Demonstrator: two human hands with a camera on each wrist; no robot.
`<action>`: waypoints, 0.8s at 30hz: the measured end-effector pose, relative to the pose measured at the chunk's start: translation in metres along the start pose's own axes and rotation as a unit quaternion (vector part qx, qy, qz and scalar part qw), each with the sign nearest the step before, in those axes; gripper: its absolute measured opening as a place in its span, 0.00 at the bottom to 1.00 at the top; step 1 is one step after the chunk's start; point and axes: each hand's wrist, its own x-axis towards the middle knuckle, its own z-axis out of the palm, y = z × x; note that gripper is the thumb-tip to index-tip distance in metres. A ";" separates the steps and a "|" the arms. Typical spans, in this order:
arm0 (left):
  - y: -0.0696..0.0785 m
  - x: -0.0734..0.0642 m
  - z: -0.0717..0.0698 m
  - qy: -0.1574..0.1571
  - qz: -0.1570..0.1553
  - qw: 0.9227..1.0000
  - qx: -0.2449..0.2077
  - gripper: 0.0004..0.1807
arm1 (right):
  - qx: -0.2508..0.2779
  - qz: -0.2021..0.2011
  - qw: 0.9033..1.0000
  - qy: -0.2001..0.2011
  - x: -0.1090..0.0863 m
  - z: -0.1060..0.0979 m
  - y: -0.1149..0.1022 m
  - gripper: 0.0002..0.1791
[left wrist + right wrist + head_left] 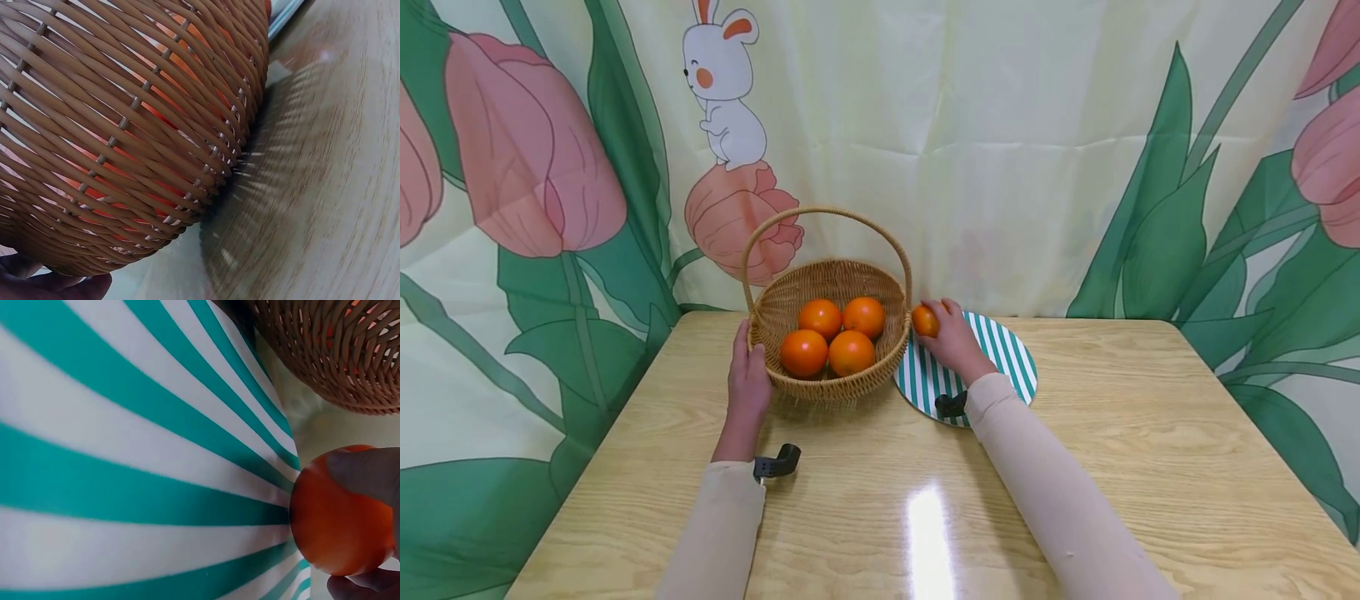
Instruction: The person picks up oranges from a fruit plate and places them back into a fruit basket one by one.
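Observation:
A wicker basket [831, 275] with a tall arched handle stands at the back of the table, several oranges [852, 352] inside it. My left hand [749, 379] grips its left side near the foot of the handle; in the left wrist view the fingertips [94, 286] lie against the weave. My right hand [953, 340] holds another orange [340, 515], thumb on one side and fingers on the other. This orange is beside the basket's right side, at the far left edge of a round green-and-white striped mat [1015, 354].
Behind the wooden table [1120, 433] hangs a curtain [1000, 167] printed with tulips and a rabbit. It meets the table's back edge, close behind the basket and mat. The basket's right side overlaps the mat's left edge in the head view.

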 end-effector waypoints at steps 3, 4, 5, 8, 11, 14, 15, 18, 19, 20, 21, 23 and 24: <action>0.001 0.000 -0.001 -0.001 0.006 1.000 0.000 0.30 | -0.003 -0.002 1.000 0.005 -0.004 -0.003 0.000 0.36; 0.001 0.000 -0.001 -0.002 0.008 1.000 0.000 0.30 | -0.003 -0.004 1.000 0.006 -0.005 -0.004 0.000 0.36; 0.001 -0.001 -0.001 -0.002 0.009 1.000 0.002 0.30 | -0.006 -0.006 1.000 0.007 -0.007 -0.006 0.000 0.36; 0.001 -0.001 -0.002 -0.004 0.007 1.000 0.003 0.30 | -0.006 -0.011 1.000 0.012 -0.012 -0.009 0.000 0.36; 0.001 -0.001 -0.001 -0.003 0.005 1.000 0.002 0.30 | -0.001 -0.014 1.000 0.018 -0.017 -0.012 0.000 0.36; 0.001 -0.001 -0.001 -0.002 0.007 1.000 0.000 0.30 | 0.006 -0.021 0.999 0.026 -0.023 -0.016 0.000 0.37; 0.000 -0.001 -0.001 -0.001 0.006 1.000 0.000 0.30 | 0.009 -0.023 0.999 0.029 -0.025 -0.018 -0.001 0.37; 0.000 0.000 -0.001 0.001 0.009 1.000 0.005 0.31 | 0.014 -0.033 0.999 0.035 -0.030 -0.021 -0.002 0.37; 0.000 0.000 -0.001 0.002 0.010 1.000 0.006 0.31 | 0.014 -0.037 0.999 0.037 -0.032 -0.022 -0.002 0.37; 0.000 0.001 -0.002 0.002 0.011 1.000 0.008 0.31 | 0.016 -0.040 0.998 0.039 -0.034 -0.023 -0.003 0.37; 0.000 0.002 -0.002 0.003 0.013 1.000 0.007 0.31 | 0.016 -0.042 0.998 0.042 -0.035 -0.024 -0.004 0.37; 0.001 0.003 -0.003 0.004 0.015 1.000 0.009 0.31 | 0.016 -0.048 0.998 0.047 -0.039 -0.027 -0.006 0.37; 0.001 0.003 -0.003 0.001 0.012 1.000 0.008 0.31 | 0.016 -0.052 0.997 0.049 -0.041 -0.028 -0.008 0.37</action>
